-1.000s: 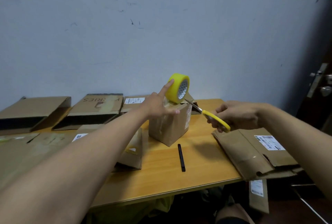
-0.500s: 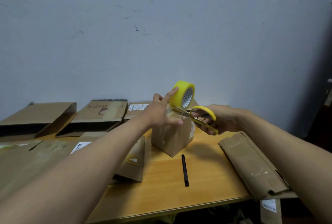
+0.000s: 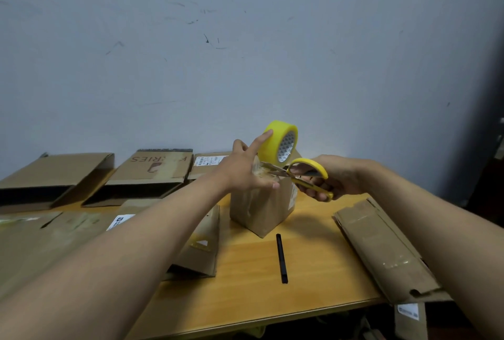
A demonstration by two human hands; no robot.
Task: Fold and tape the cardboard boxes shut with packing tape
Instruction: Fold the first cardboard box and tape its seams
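A small brown cardboard box (image 3: pixel 261 208) stands on the wooden table (image 3: pixel 313 293). My left hand (image 3: pixel 245 173) holds the yellow tape roll (image 3: pixel 274 135) just above the box top. The index finger lies straight along the roll and the lower fingers reach over the stretched clear tape at the box top. My right hand (image 3: pixel 341 178) grips yellow-handled scissors (image 3: pixel 313 166) from the right. The blades are parted and point left, their tips at the tape strip beside my left palm.
A thin black stick (image 3: pixel 281 257) lies in front of the box. A flattened carton (image 3: pixel 381 244) overhangs the table's right edge. Two open cartons (image 3: pixel 54 173) (image 3: pixel 152 173) sit at the back left. More flat cardboard (image 3: pixel 41 236) and a folded box (image 3: pixel 204 244) lie under my left forearm.
My right hand has carried the scissors left, from beside the box to the tape strip at my left hand. The left hand and roll have stayed above the box.
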